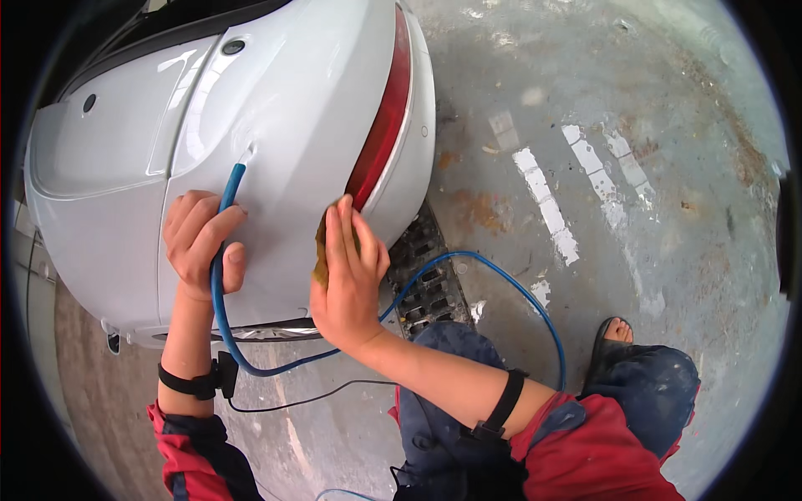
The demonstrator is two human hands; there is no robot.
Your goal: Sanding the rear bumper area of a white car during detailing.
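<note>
Low in the frame, both forearms rise from red sleeves, each with a black strap; at centre the right hand [347, 271] lies flat, fingers pressed together, holding a yellowish sponge [321, 250] against the white car [276, 100] just below its red tail light [380, 125]; left of centre the left hand [199, 242] curls around a blue hose [219, 292], its tip touching the car body; the hose loops right over a floor drain grate [426, 275] and grey concrete floor [668, 209].

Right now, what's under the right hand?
A brownish-yellow pad shows past the right hand, pressed flat on the white car panel beside the red tail light. Most of the pad is covered.
</note>
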